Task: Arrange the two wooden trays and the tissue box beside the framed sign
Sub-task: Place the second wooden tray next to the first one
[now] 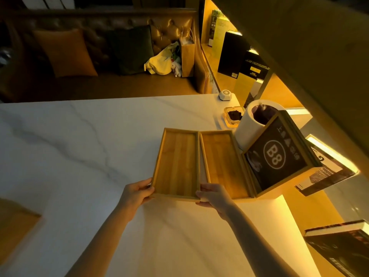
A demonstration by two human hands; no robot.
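Note:
Two empty wooden trays lie side by side on the white marble table. The left tray is gripped at its near corners: my left hand holds the near left corner, my right hand the near right corner. The right tray lies against the framed sign, a wood-framed dark panel marked "B8" that stands tilted. Behind the sign stands a white round tissue holder with a dark top opening.
A glass ashtray with dark contents and a white call button sit at the table's far right corner. Books lie on the lit shelf to the right. A leather sofa with cushions and bags runs behind the table.

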